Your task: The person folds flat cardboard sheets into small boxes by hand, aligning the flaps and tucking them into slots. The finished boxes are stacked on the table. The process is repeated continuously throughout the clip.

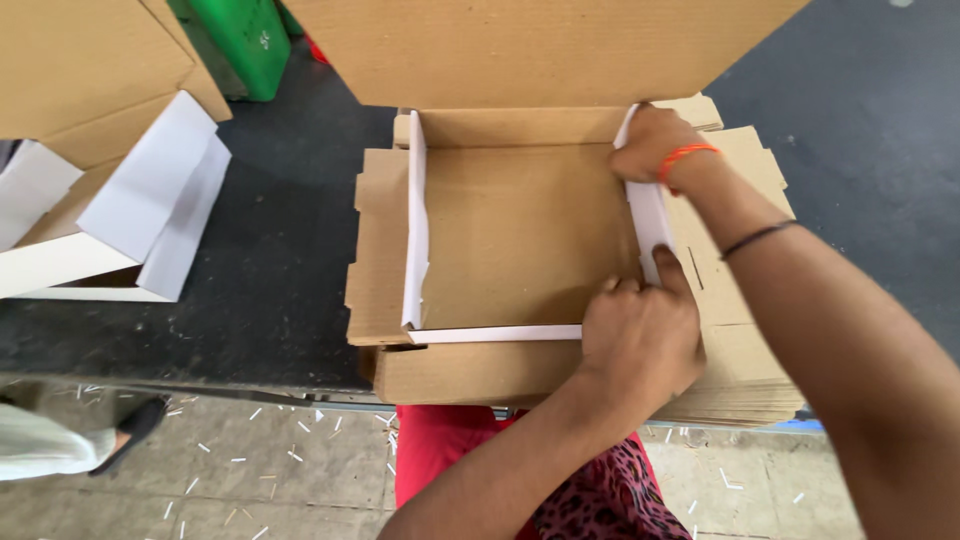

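Observation:
A half-folded brown cardboard box (520, 235) with white-faced walls lies on a stack of flat cardboard sheets (745, 385). Its left wall (415, 220) and low front wall (495, 333) stand upright, and its big lid flap (540, 50) rises at the back. My left hand (640, 335) grips the box's near right corner, thumb on the right wall (650, 225). My right hand (655, 140), with an orange band at the wrist, pinches the far end of that same right wall.
Other folded brown-and-white boxes (120, 190) sit at the left on the dark table (270, 250). A green crate (245, 40) stands behind them. Below the table edge, white scraps litter the floor (250, 470), and another person's shoe (135, 430) shows at the lower left.

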Available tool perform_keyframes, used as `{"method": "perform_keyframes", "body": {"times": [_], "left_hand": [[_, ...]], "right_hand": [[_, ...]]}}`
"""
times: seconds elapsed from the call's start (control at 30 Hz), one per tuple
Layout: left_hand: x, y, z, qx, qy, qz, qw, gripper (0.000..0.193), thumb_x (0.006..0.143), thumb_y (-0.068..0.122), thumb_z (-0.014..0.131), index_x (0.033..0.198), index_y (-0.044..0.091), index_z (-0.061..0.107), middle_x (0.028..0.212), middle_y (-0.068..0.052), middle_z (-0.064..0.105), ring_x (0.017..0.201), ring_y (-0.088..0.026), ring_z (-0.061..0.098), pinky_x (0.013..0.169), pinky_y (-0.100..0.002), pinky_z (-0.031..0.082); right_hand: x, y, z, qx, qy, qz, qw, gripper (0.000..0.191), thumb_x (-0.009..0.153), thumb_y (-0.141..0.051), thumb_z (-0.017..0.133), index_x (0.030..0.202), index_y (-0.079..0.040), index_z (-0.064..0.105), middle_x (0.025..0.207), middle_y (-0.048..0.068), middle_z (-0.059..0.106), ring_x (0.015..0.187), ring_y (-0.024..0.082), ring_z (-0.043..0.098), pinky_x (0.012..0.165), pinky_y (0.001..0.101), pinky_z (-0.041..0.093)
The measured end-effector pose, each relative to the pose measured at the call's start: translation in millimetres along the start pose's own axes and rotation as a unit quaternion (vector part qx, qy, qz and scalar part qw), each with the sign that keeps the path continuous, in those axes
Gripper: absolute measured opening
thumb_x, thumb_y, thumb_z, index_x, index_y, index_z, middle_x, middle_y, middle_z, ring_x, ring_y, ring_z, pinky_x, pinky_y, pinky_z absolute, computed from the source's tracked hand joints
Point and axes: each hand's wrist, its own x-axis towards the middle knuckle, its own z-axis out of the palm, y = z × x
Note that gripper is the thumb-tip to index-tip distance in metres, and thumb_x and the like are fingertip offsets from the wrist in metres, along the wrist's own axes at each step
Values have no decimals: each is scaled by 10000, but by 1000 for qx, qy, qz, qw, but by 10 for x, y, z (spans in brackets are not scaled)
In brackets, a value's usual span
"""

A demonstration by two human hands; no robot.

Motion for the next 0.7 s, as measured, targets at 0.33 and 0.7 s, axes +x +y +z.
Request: {"method": "perform_keyframes", "body": {"times": [0.33, 0.7], "left_hand": [[-689, -1042, -917, 120, -3, 158, 980, 199, 861, 129, 647, 1045, 169, 713, 903, -26, 734, 951, -272, 698, 894, -424, 538], [-919, -1915, -2998, 232, 65, 32, 970, 300, 843, 159, 725, 1142, 138, 731, 944, -109, 705, 905, -338, 664, 803, -480, 514]], "right_hand": [[66, 1024, 561, 613, 17, -80, 785, 257, 1163, -225, 541, 1255, 14, 570, 987, 76, 626, 823, 205, 646, 751, 342, 558], [363, 1025, 845, 468, 74, -43, 880, 366, 1136, -291, 637, 1126, 74, 607, 931, 136, 660, 772, 201, 639, 731, 341, 550]]}}
